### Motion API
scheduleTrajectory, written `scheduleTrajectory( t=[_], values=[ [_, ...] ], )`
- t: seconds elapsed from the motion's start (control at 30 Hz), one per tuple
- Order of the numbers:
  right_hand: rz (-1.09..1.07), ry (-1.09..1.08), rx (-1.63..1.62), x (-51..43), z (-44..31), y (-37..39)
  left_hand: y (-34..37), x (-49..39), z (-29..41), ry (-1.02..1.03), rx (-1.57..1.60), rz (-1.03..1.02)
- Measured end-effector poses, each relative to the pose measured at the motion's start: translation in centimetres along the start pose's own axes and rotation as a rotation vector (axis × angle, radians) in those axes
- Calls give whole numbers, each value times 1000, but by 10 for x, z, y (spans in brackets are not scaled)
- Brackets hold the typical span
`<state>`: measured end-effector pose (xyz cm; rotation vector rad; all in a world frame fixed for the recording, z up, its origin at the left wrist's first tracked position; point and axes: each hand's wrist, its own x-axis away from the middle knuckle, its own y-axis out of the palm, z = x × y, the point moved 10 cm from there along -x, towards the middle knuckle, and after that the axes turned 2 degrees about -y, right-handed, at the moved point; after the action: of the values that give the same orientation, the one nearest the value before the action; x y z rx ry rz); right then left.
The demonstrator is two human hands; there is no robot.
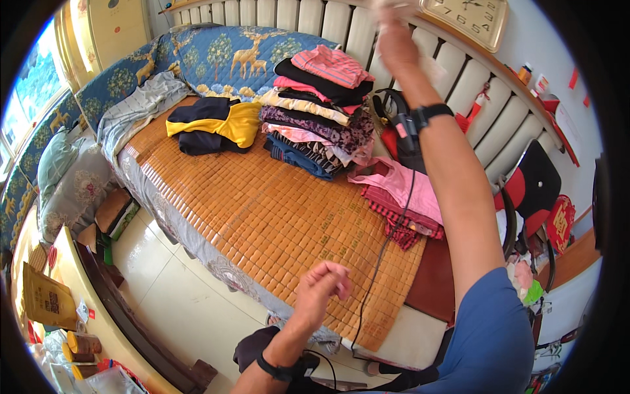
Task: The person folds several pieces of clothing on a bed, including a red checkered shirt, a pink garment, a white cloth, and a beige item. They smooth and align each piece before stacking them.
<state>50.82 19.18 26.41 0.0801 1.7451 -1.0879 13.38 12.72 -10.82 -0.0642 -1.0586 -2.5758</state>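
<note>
My left hand (325, 285) is loosely curled above the near part of a bamboo tile mat (275, 212), with no object visible in it. My right hand (397, 42) is raised high near the wooden backrest; motion blurs it, and a pale blur at its fingers cannot be made out. Below and left of it stands a tall stack of folded clothes (320, 115). A folded navy and yellow garment (216, 125) lies left of that stack. On the right of the mat, a pink garment (408, 184) rests on red checked clothes (401, 216).
A black cable (376, 276) crosses the mat's right part. A black bag (411, 147) leans at the backrest, under a wall clock (465, 22). To the left is a table (133, 325) with jars (83, 343) and a pouch (49, 298). A chair (534, 184) stands at right.
</note>
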Motion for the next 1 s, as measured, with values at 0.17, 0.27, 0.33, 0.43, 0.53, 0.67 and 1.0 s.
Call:
scheduleTrajectory(
  t=[0.17,0.27,0.33,0.43,0.53,0.67,1.0],
  values=[
    [-312,-484,157,69,-49,148,11,-5,-9,-76,-12,-49],
    [-253,-493,93,74,-45,136,16,-7,-14,-103,6,-42],
    [-228,-543,70,76,-47,107,18,-8,-16,-110,-19,-26],
    [-178,-466,29,93,-42,53,20,-12,-13,-46,-16,-38],
    [-398,-405,11,143,-22,11,22,-16,-17,-16,-74,-8],
    [-830,-239,-72,276,18,-30,43,-16,-36,-32,-86,-59],
    [-1403,185,-307,647,93,-133,100,-6,-118,-176,-471,-264]
  ],
)
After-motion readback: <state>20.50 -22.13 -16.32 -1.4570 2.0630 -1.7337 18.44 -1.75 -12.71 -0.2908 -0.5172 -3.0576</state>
